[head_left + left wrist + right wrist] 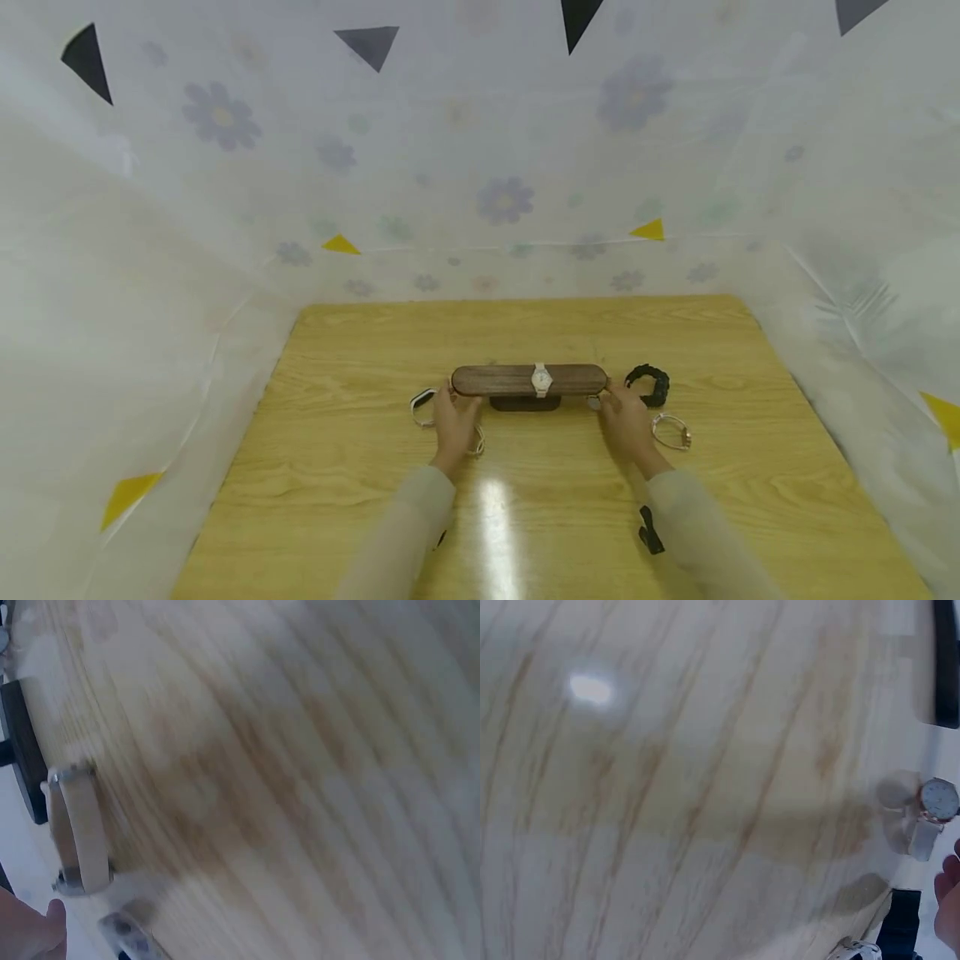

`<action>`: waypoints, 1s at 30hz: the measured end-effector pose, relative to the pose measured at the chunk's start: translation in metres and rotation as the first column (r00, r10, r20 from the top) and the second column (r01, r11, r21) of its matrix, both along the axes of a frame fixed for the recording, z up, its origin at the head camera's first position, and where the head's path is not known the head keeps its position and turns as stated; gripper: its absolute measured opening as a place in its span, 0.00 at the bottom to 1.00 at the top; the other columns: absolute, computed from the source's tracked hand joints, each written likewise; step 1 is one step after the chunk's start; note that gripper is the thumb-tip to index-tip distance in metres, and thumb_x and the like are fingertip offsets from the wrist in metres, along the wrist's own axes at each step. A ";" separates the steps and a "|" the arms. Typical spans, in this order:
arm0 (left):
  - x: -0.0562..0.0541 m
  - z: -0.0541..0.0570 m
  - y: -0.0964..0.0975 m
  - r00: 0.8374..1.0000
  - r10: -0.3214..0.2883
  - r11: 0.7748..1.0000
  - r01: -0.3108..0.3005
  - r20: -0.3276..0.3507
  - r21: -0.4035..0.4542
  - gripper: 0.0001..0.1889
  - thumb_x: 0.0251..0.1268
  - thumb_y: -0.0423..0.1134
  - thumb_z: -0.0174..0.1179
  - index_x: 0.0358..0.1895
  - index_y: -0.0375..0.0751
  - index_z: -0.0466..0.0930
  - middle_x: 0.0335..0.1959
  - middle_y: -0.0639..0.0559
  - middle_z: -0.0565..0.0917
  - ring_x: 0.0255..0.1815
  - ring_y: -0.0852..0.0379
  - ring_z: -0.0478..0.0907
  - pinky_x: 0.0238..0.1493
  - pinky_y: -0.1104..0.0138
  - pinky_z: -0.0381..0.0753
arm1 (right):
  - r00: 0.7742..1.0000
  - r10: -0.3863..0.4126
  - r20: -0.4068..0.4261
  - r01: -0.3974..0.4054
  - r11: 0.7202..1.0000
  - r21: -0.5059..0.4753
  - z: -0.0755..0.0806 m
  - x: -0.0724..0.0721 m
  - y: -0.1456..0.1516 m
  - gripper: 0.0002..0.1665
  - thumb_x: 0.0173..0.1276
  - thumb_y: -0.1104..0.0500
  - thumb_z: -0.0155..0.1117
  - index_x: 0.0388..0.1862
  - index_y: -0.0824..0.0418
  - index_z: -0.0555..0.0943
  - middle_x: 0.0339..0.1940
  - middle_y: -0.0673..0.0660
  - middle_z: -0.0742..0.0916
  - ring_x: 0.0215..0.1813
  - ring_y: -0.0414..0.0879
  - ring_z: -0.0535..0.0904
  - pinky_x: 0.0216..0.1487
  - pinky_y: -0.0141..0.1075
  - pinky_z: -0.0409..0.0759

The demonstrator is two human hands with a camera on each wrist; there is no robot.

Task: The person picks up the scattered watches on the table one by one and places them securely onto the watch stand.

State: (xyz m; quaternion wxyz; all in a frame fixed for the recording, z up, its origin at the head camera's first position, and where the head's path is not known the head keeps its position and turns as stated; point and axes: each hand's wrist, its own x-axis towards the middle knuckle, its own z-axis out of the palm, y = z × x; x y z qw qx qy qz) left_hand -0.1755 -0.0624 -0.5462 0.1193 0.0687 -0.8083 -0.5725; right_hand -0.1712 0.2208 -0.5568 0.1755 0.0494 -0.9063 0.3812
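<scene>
A dark brown wooden watch stand [495,381] is upright, its long rounded bar running crosswise over a dark base [525,403]. A watch with a pale strap [542,380] is wrapped round the bar, right of its middle. My left hand [455,425] grips the bar's left end; my right hand [626,421] holds its right end. Beside the base in the left wrist view stands a beige-strapped watch [88,832], close to the left fingers [34,930]. A silver-faced watch [939,799] lies near the right fingers [946,892] in the right wrist view.
Left of the left hand is a white-banded watch [422,400]. On the right lie a black watch [660,387] and a thin-banded watch [678,433]. A black object [649,533] shows beside the right sleeve. White patterned sheeting [480,167] encloses the wooden table [337,467].
</scene>
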 end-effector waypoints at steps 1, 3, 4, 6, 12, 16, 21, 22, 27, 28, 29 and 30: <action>0.001 0.000 0.003 1.000 0.014 0.999 -0.014 0.009 0.038 0.34 0.57 0.32 0.62 0.64 0.24 0.58 0.55 0.30 0.70 0.57 0.37 0.69 0.60 0.49 0.71 | 0.999 0.025 0.039 -0.025 1.000 0.011 -0.002 0.000 0.000 0.15 0.64 0.69 0.59 0.50 0.73 0.78 0.44 0.71 0.83 0.49 0.66 0.77 0.49 0.57 0.76; 0.002 -0.001 0.008 0.998 0.042 0.995 -0.046 0.038 0.092 0.34 0.57 0.32 0.62 0.64 0.23 0.57 0.55 0.30 0.71 0.57 0.36 0.70 0.60 0.50 0.71 | 0.995 0.052 0.081 -0.055 0.998 0.037 -0.005 -0.002 -0.001 0.14 0.64 0.66 0.59 0.48 0.70 0.79 0.40 0.68 0.84 0.41 0.60 0.79 0.43 0.51 0.79; 0.002 -0.001 0.010 0.997 0.054 0.992 -0.060 0.053 0.113 0.34 0.57 0.31 0.62 0.65 0.23 0.57 0.55 0.30 0.71 0.58 0.36 0.70 0.61 0.50 0.72 | 0.994 0.057 0.091 -0.061 0.997 0.042 -0.007 -0.003 -0.001 0.13 0.64 0.65 0.60 0.45 0.70 0.80 0.37 0.66 0.85 0.38 0.57 0.78 0.39 0.48 0.79; 0.003 -0.001 0.014 0.994 0.083 0.987 -0.092 0.072 0.130 0.33 0.58 0.32 0.62 0.63 0.23 0.59 0.54 0.30 0.72 0.57 0.36 0.71 0.60 0.51 0.73 | 0.993 0.057 0.101 -0.062 0.997 0.050 -0.009 -0.006 -0.001 0.09 0.64 0.63 0.61 0.39 0.68 0.82 0.31 0.62 0.85 0.32 0.51 0.76 0.33 0.41 0.75; 0.006 -0.001 0.020 0.993 0.119 0.989 -0.120 0.018 0.087 0.20 0.56 0.28 0.62 0.51 0.22 0.70 0.46 0.28 0.76 0.50 0.34 0.74 0.53 0.49 0.77 | 0.998 0.015 0.066 -0.022 0.995 0.099 -0.016 -0.008 -0.003 0.08 0.63 0.62 0.62 0.33 0.67 0.84 0.31 0.61 0.86 0.36 0.54 0.76 0.38 0.45 0.76; 0.007 -0.001 0.022 0.991 0.134 0.991 -0.134 -0.001 0.021 0.14 0.54 0.26 0.62 0.43 0.21 0.75 0.39 0.30 0.78 0.42 0.38 0.76 0.45 0.51 0.79 | 1.000 0.002 0.022 -0.005 0.994 0.108 -0.018 -0.004 -0.007 0.08 0.60 0.64 0.64 0.33 0.70 0.83 0.31 0.63 0.86 0.36 0.55 0.78 0.37 0.47 0.78; 0.011 -0.002 0.023 0.990 0.110 0.985 -0.121 -0.092 -0.120 0.06 0.50 0.25 0.63 0.31 0.23 0.79 0.28 0.36 0.78 0.32 0.45 0.74 0.34 0.58 0.77 | 0.998 0.026 -0.050 -0.021 0.995 0.098 -0.018 0.005 -0.017 0.05 0.55 0.68 0.67 0.31 0.69 0.84 0.28 0.61 0.87 0.29 0.51 0.81 0.29 0.42 0.80; 0.012 -0.002 0.024 0.990 0.081 0.987 -0.096 -0.113 -0.130 0.06 0.50 0.24 0.62 0.31 0.23 0.79 0.28 0.37 0.79 0.32 0.45 0.75 0.35 0.59 0.78 | 0.997 0.032 -0.065 -0.026 0.995 0.094 -0.018 0.007 -0.019 0.04 0.54 0.68 0.68 0.31 0.68 0.84 0.27 0.61 0.87 0.28 0.50 0.81 0.28 0.41 0.79; 0.018 0.001 0.035 0.988 -0.121 0.991 0.115 -0.091 -0.070 0.08 0.54 0.23 0.59 0.38 0.24 0.80 0.33 0.37 0.82 0.36 0.45 0.80 0.38 0.66 0.82 | 0.995 0.048 -0.085 -0.045 0.998 0.042 -0.016 0.019 -0.031 0.05 0.53 0.70 0.68 0.31 0.67 0.84 0.27 0.60 0.87 0.28 0.48 0.80 0.29 0.38 0.80; 0.020 0.001 0.038 0.985 -0.152 0.987 0.148 -0.076 -0.056 0.09 0.55 0.24 0.58 0.39 0.24 0.80 0.34 0.37 0.82 0.37 0.45 0.80 0.38 0.67 0.82 | 0.996 0.052 -0.066 -0.050 0.998 0.024 -0.014 0.022 -0.034 0.06 0.54 0.70 0.67 0.32 0.68 0.84 0.28 0.60 0.87 0.29 0.49 0.81 0.30 0.39 0.81; 0.021 0.001 0.040 0.981 -0.183 0.983 0.181 -0.061 -0.041 0.09 0.55 0.24 0.57 0.40 0.24 0.80 0.34 0.36 0.83 0.37 0.45 0.80 0.38 0.68 0.81 | 0.998 0.050 -0.045 -0.050 0.999 0.004 -0.012 0.024 -0.037 0.06 0.54 0.70 0.67 0.33 0.68 0.84 0.29 0.61 0.87 0.30 0.50 0.81 0.32 0.40 0.81; 0.023 0.001 0.042 0.976 -0.212 0.977 0.211 -0.047 -0.026 0.09 0.56 0.24 0.57 0.40 0.24 0.79 0.34 0.36 0.83 0.36 0.45 0.81 0.38 0.70 0.81 | 0.998 0.050 -0.025 -0.051 0.998 -0.022 -0.010 0.027 -0.040 0.07 0.55 0.71 0.66 0.34 0.69 0.84 0.29 0.62 0.87 0.31 0.51 0.81 0.33 0.40 0.81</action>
